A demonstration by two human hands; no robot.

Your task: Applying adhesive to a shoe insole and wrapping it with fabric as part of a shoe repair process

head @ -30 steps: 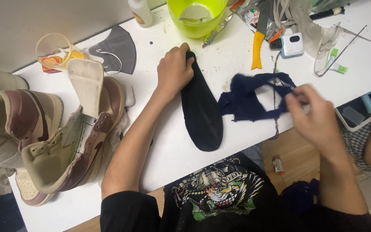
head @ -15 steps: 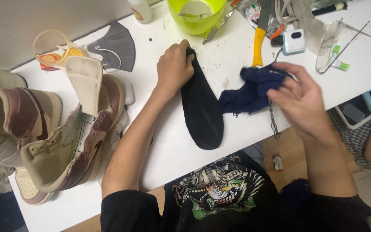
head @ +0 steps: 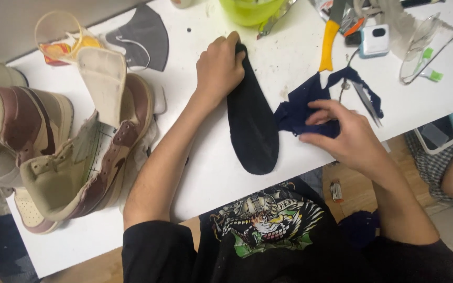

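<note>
My left hand (head: 218,65) lies flat on the top end of the black insole (head: 252,123), fingers curled over its tip, pinning it to the white tabletop (head: 300,52). The insole runs lengthwise toward me, its rounded end near the tabletop's front edge. My right hand (head: 344,133) pinches a scrap of dark blue cloth (head: 310,102) between thumb and fingers; the cloth lies just right of the insole, touching its edge, with a ragged strip trailing off toward a metal blade (head: 365,102) beside it.

To do this well, I judge I should keep the left palm pressing firmly so the insole cannot slide, and draw the cloth flat and taut before laying it against the insole's curve, so no wrinkle gets trapped. I would also keep my fingers wide of that blade.

At my left lie worn tan and brown high-top shoes (head: 79,152), one with its tongue pulled up. A yellow-handled tool (head: 329,44) and a green bowl (head: 250,10) sit farther back.
</note>
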